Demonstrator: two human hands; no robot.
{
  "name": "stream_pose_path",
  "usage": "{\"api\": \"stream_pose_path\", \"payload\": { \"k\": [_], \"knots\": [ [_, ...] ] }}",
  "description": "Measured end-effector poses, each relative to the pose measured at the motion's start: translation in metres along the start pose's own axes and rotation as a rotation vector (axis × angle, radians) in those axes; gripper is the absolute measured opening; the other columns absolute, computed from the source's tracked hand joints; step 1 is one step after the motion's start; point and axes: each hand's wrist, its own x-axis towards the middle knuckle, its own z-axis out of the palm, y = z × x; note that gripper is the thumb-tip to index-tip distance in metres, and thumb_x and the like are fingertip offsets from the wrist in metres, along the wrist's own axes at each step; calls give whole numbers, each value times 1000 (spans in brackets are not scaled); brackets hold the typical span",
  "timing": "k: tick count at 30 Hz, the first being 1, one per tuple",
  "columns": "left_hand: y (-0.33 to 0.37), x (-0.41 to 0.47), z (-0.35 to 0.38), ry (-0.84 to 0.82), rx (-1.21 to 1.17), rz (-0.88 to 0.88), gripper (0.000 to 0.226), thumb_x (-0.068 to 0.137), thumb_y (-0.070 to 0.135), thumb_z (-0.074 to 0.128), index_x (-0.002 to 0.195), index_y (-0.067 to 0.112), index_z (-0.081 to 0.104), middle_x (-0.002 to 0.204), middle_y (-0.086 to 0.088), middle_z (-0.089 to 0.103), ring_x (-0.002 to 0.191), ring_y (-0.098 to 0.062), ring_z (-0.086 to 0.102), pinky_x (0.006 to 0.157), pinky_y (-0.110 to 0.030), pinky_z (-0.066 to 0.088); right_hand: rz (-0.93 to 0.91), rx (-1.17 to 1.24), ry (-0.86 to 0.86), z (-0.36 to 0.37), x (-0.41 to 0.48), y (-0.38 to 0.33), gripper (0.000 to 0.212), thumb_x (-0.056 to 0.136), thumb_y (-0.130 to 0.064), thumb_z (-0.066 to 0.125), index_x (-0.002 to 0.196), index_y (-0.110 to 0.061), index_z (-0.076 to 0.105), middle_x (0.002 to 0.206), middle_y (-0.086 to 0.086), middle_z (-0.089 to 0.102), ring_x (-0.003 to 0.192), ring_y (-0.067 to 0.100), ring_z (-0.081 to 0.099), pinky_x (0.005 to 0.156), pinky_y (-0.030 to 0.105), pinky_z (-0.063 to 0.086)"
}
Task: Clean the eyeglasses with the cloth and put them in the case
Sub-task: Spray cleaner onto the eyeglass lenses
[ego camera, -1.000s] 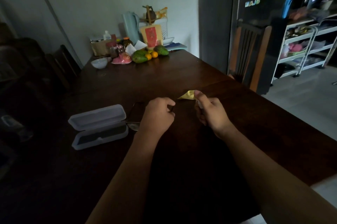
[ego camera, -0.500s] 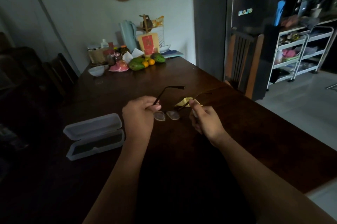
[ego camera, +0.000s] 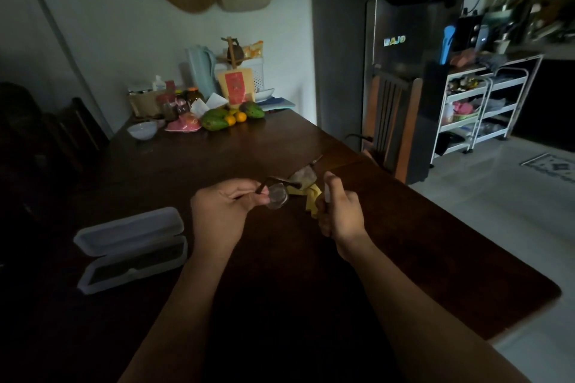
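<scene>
My left hand point(ego camera: 222, 211) pinches the dark-framed eyeglasses point(ego camera: 280, 191) at the hinge by the near lens, holding them a little above the dark wooden table point(ego camera: 280, 258). The far lens and one temple point away toward the chair. My right hand point(ego camera: 339, 214) is closed around the yellow cloth point(ego camera: 312, 197), thumb up, just right of the glasses; most of the cloth is hidden in the fist. The white glasses case point(ego camera: 130, 247) lies open on the table to the left of my left hand, its dark inside showing.
At the table's far end stand jars, a white bowl point(ego camera: 143, 130), mangoes and oranges point(ego camera: 231, 118), and a pale jug. A wooden chair point(ego camera: 392, 127) stands at the table's right side before a dark fridge. White trolley shelves point(ego camera: 476, 111) stand far right.
The glasses rose off the table in my left hand and turned, so the lenses now line up away from me. My right hand closed tighter on the yellow cloth beside them.
</scene>
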Motion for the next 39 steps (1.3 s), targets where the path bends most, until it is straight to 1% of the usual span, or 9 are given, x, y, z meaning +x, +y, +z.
{"api": "stream_pose_path", "payload": {
  "k": [7, 12, 17, 22, 27, 32, 34, 37, 39],
  "knots": [
    [0, -1, 1, -62, -83, 37, 29, 66, -10, 80, 71, 19, 75, 76, 15, 77, 72, -3, 73, 70, -12, 53, 16, -5, -1, -1, 3, -1, 59, 97, -53, 47, 46, -23, 43, 46, -3, 36, 37, 15, 26, 43, 26, 17],
    [-1, 0, -1, -70, -67, 35, 35, 66, -12, 79, 70, 23, 74, 74, 18, 76, 71, -1, 72, 70, -12, 53, -24, -44, -14, 2, 3, 1, 55, 101, -45, 44, 51, -23, 35, 50, -2, 30, 38, 14, 21, 44, 28, 12],
    [-3, 2, -4, -48, -59, 16, 32, 67, -11, 79, 71, 20, 75, 74, 16, 76, 71, -2, 73, 69, -12, 53, -49, -101, -25, 4, 1, 1, 55, 103, -39, 42, 50, -27, 35, 50, -4, 30, 37, 10, 19, 41, 23, 14],
    [-5, 2, -7, -48, -62, 24, 31, 67, -11, 79, 70, 20, 75, 75, 12, 77, 71, -5, 73, 71, -14, 55, -42, -25, -4, 1, -1, 1, 55, 103, -43, 46, 53, -24, 37, 51, -3, 31, 38, 10, 22, 40, 22, 15],
    [-5, 2, -9, -53, -26, 40, 34, 67, -10, 80, 71, 24, 75, 76, 18, 76, 72, -3, 73, 71, -13, 54, -76, -73, 32, 3, 4, 3, 60, 102, -45, 45, 46, -25, 39, 46, -6, 34, 35, 8, 26, 36, 20, 21],
    [-2, 1, -8, -42, -34, 6, 29, 66, -12, 79, 72, 16, 75, 72, 21, 75, 71, 0, 72, 70, -11, 53, -85, -207, 85, 7, 6, 8, 54, 74, -67, 44, 41, -24, 44, 46, -10, 39, 42, 11, 33, 49, 34, 26],
    [-1, 2, -7, -43, -42, 10, 29, 66, -13, 79, 73, 14, 75, 70, 21, 74, 70, 0, 72, 70, -12, 54, -93, -208, 81, 6, 6, 9, 57, 75, -70, 44, 43, -24, 44, 47, -10, 39, 43, 12, 33, 52, 36, 27],
    [-2, 2, -7, -44, -63, 9, 25, 66, -14, 77, 75, 9, 76, 69, 20, 74, 69, 0, 71, 70, -12, 53, -93, -205, 32, 3, 4, 8, 60, 74, -75, 48, 44, -23, 41, 49, -7, 38, 43, 12, 32, 51, 30, 27],
    [-4, 2, -7, -49, -61, -3, 26, 67, -14, 78, 73, 12, 75, 70, 19, 75, 70, 0, 72, 70, -11, 53, -91, -177, -50, 2, 2, 8, 56, 83, -68, 52, 48, -25, 40, 52, -4, 36, 42, 11, 29, 45, 26, 24]
  ]
}}
